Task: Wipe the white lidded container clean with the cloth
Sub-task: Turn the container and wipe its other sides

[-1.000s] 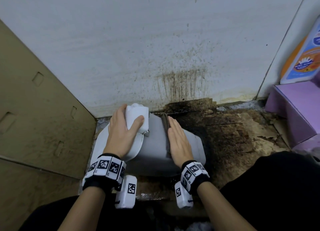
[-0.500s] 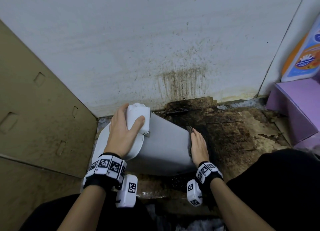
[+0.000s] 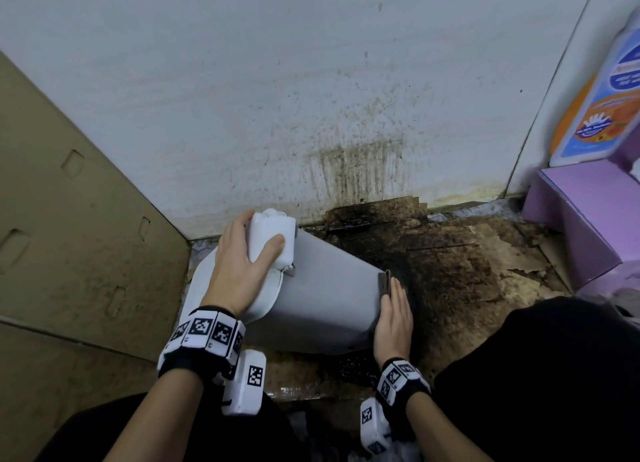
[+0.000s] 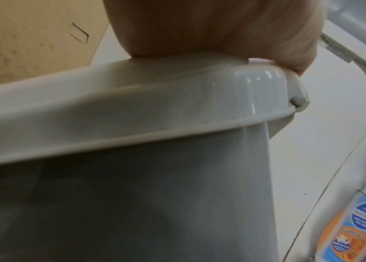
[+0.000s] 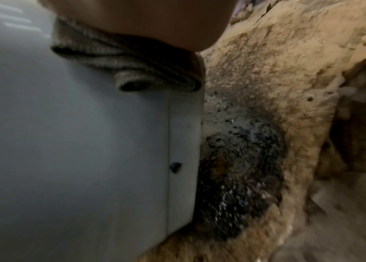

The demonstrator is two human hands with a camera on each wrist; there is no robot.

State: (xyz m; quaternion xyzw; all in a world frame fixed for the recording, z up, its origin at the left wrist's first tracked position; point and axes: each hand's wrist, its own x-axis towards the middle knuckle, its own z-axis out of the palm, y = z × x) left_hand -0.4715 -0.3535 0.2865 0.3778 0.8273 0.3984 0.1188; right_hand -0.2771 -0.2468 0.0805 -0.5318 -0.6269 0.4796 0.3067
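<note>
The white lidded container lies on its side on the dirty floor, lid end to the left, base end to the right. My left hand grips the white block on the lid, thumb on top. My right hand lies flat, pressing a dark grey cloth against the container's base edge. The left wrist view shows the lid rim under my palm. Seen from the right wrist, the folded cloth sits between my hand and the container wall.
A brown cardboard sheet stands at the left, a spattered white wall behind. Stained, peeling cardboard covers the floor right of the container. A purple box and an orange-and-blue bottle stand at the far right.
My right hand has slid the cloth from the middle of the container's side rightward to its base edge. The left hand has kept its grip on the lid.
</note>
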